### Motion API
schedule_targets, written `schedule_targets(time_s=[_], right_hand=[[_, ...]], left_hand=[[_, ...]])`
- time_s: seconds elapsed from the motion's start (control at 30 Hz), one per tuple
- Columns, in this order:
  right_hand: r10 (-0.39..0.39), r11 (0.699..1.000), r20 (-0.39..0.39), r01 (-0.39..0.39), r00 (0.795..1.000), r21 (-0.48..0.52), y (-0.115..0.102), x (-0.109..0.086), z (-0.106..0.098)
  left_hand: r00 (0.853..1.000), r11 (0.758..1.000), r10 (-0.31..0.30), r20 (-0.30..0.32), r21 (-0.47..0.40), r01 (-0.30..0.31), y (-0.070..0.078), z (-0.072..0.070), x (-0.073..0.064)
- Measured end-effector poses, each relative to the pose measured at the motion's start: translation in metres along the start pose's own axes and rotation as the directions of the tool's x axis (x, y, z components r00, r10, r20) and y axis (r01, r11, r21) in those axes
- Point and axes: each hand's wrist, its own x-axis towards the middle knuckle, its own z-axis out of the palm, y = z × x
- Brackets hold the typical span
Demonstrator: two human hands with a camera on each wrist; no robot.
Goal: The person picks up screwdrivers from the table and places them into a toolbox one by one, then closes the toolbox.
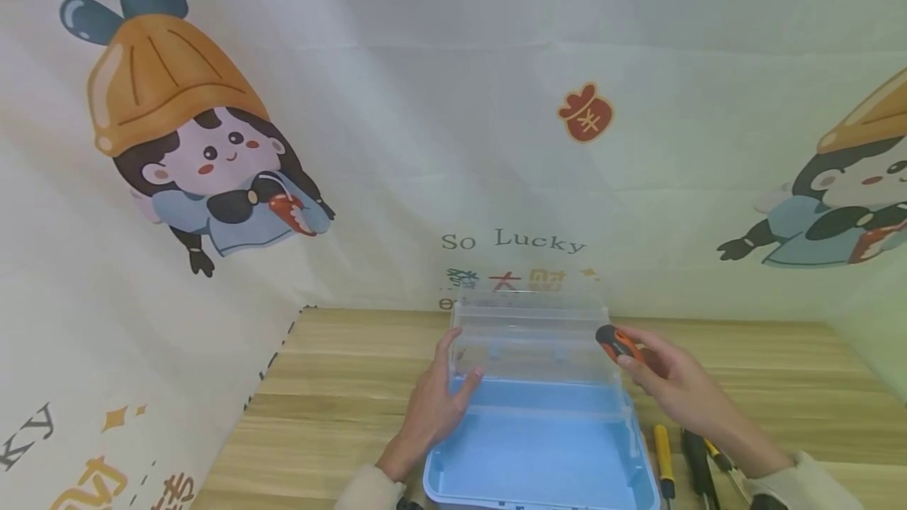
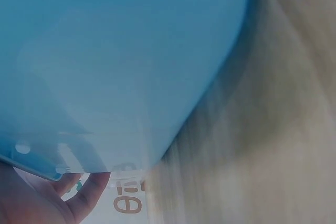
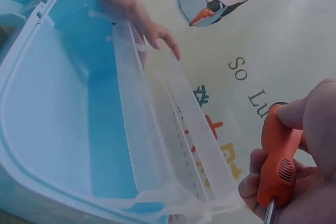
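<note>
A light blue plastic box (image 1: 546,455) stands with its top raised, its inside bare in the head view. At its back rises a clear plastic tray or lid (image 1: 531,356). My left hand (image 1: 431,408) holds the clear part's left end, thumb on the near side and fingers at the outer edge. My right hand (image 1: 683,388) grips a screwdriver by its orange and black handle (image 3: 278,158), near the clear part's right end. The start of its metal shaft (image 3: 270,211) shows in the right wrist view; the tip is out of sight.
Right of the box lie a yellow-handled screwdriver (image 1: 662,451), a black-handled tool (image 1: 697,463) and another yellow and black tool (image 1: 717,453), partly behind my right forearm. The wooden table (image 1: 333,392) meets a printed cloth (image 1: 397,140) at the back.
</note>
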Motion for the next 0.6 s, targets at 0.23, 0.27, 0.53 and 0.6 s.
schedule_targets(time_s=[0.23,0.27,0.53,0.6], right_hand=[[0.014,1.0,0.019,-0.014,1.0,0.012,-0.003,0.004,0.005],[0.007,1.0,0.022,-0.007,1.0,0.015,-0.003,0.004,0.006],[-0.084,0.996,0.064,0.081,0.994,0.049,-0.007,0.011,0.017],[-0.082,0.995,0.079,0.078,0.994,0.055,-0.009,0.012,0.019]], left_hand=[[1.0,1.0,-0.003,0.003,-0.014,0.003,0.0,0.0,0.0],[1.0,1.0,-0.002,0.003,-0.015,0.002,0.0,0.0,0.0],[1.0,1.0,-0.005,0.002,-0.015,0.005,0.001,0.0,-0.001],[1.0,1.0,-0.004,0.0,-0.014,0.004,0.001,-0.001,-0.001]])
